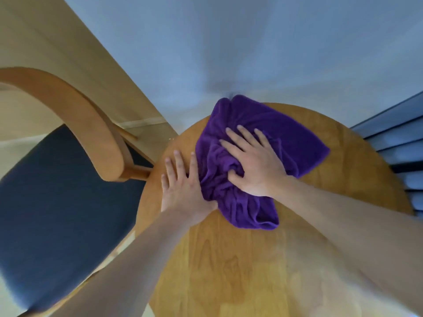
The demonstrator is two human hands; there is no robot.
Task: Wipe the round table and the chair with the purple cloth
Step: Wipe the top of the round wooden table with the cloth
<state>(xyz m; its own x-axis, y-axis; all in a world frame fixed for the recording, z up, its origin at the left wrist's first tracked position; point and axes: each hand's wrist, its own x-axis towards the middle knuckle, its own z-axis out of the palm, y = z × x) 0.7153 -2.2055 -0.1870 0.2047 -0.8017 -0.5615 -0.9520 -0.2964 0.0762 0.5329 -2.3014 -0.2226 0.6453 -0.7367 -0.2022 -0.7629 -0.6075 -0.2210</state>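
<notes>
A crumpled purple cloth [286, 138] lies on the far half of the round wooden table [240, 259]. My right hand [254, 163] presses flat on the cloth with its fingers spread and straight; its thumb digs into a fold. My left hand [180, 188] lies flat on the bare tabletop at the cloth's left edge, fingers straight, the thumb side touching the cloth. The chair [57, 202], with a dark blue seat and a curved wooden backrest, stands to the left of the table.
A pale wall [229, 42] rises right behind the table. A dark slatted panel [398, 143] stands at the right edge. Light floor shows under the chair at the left.
</notes>
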